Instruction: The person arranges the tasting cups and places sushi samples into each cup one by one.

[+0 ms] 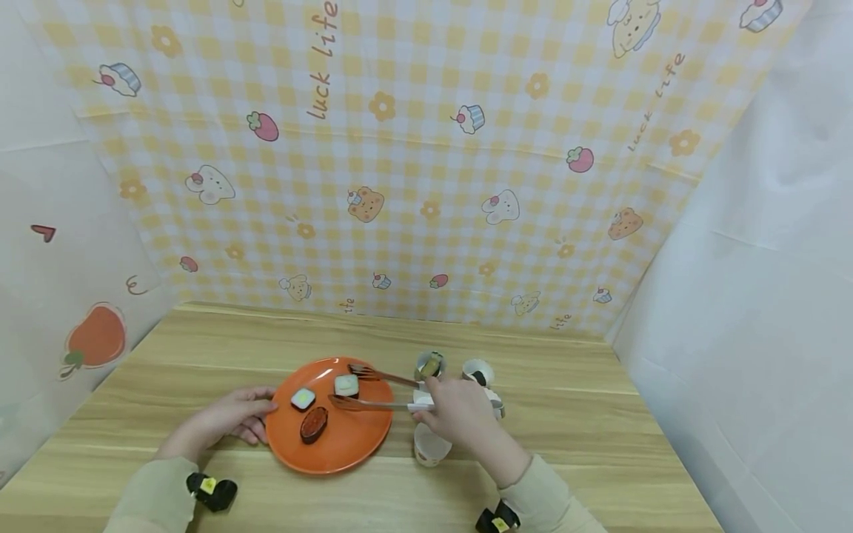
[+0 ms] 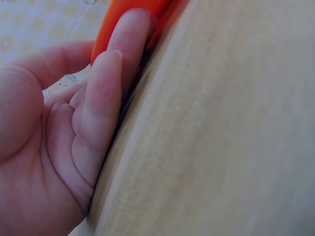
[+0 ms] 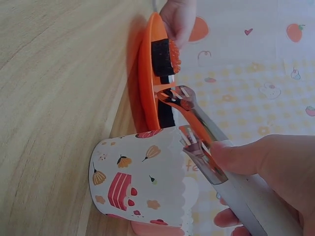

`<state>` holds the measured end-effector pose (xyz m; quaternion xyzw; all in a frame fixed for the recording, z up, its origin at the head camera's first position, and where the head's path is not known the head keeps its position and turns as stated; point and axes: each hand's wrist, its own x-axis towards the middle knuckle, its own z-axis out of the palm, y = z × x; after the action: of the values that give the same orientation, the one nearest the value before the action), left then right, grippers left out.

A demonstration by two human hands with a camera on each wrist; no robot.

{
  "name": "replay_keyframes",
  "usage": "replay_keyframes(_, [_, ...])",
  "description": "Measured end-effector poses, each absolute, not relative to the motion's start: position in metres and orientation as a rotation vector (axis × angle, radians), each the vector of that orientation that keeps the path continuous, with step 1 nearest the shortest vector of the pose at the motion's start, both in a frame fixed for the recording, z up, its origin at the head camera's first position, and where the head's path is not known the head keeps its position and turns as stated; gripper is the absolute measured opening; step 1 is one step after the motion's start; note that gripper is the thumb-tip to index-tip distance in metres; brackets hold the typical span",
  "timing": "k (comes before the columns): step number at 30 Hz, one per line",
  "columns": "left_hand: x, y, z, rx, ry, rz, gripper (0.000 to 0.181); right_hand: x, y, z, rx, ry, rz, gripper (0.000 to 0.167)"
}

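An orange plate (image 1: 333, 460) holds a roe-topped sushi piece (image 1: 314, 425), a small sushi roll (image 1: 303, 399) and a larger white-topped sushi roll (image 1: 346, 385). My left hand (image 1: 233, 416) pinches the plate's left rim, thumb above and fingers at its underside; the left wrist view shows the orange rim (image 2: 104, 34) between them. With my right hand (image 1: 463, 414) I grip metal tongs (image 1: 383, 406) by their white handle. Their spread tips lie on either side of the larger roll; whether they touch it, I cannot tell.
Several patterned paper cups stand under and around my right hand, including a near cup (image 1: 432, 448), a back cup (image 1: 477, 369) and a cup with a greenish piece (image 1: 426, 372). The wooden table (image 1: 586, 444) meets a checked cloth backdrop (image 1: 413, 163).
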<state>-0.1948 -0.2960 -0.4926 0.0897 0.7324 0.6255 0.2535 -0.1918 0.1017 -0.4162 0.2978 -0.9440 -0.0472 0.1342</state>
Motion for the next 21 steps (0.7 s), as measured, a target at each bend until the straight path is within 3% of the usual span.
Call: replay_keyframes(21, [-0.1949,-0.297,-0.4934,0.236,1.994,1.696,0.055,-0.1928,0.0996,-0.4191,0.853,-2.778,-0.107,0.045])
